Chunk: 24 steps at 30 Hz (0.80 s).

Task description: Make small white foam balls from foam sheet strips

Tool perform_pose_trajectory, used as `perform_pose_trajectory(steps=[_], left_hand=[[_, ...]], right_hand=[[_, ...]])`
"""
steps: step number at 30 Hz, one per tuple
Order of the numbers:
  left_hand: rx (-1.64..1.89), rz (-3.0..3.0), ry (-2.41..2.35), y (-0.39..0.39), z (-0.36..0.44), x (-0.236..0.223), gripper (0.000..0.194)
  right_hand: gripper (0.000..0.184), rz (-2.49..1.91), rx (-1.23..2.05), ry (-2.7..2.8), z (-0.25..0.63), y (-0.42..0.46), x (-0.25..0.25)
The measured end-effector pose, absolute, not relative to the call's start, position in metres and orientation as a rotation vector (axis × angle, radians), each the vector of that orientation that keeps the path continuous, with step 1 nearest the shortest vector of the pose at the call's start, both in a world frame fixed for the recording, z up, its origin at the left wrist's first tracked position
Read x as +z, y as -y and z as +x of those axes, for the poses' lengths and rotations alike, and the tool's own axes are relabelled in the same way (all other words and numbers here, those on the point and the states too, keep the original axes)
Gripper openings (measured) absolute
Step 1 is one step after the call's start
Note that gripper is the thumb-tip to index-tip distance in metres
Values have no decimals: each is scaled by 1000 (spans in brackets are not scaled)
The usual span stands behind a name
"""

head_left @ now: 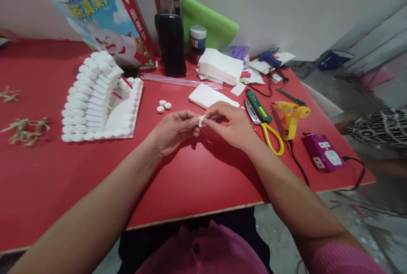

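Observation:
Over the middle of the red table, my left hand and my right hand meet fingertip to fingertip. Both pinch a small white foam piece between them, fingers closed on it. Three small white foam discs lie just left of my left hand. A white foam model house, built of rounded foam pieces, stands at the left on a white base. A flat white foam sheet lies just behind my hands.
Yellow-handled scissors, a green utility knife, a yellow glue gun and a purple power strip lie to the right. Behind are a foam stack, a black bottle, a jar and a poster. Dried twigs lie far left.

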State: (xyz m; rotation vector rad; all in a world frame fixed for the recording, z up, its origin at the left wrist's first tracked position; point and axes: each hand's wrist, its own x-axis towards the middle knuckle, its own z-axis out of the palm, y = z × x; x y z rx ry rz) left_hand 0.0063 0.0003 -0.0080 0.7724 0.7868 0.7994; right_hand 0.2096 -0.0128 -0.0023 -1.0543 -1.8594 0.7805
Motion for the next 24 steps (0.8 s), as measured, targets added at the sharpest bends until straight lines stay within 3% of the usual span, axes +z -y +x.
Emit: perform_pose_trajectory(steps=[15,20,24], left_hand=[[811,827,-746,0,7,-9,32],[860,836,-748,2,10,-14,29],[978,847,-792,5,16,-17,31]], right_hand=[[27,-1146,1350,1340,206,9,1],[23,-1237,1314,1348,206,9,-1],[18,-1276,1059,1460,200,13,-4]])
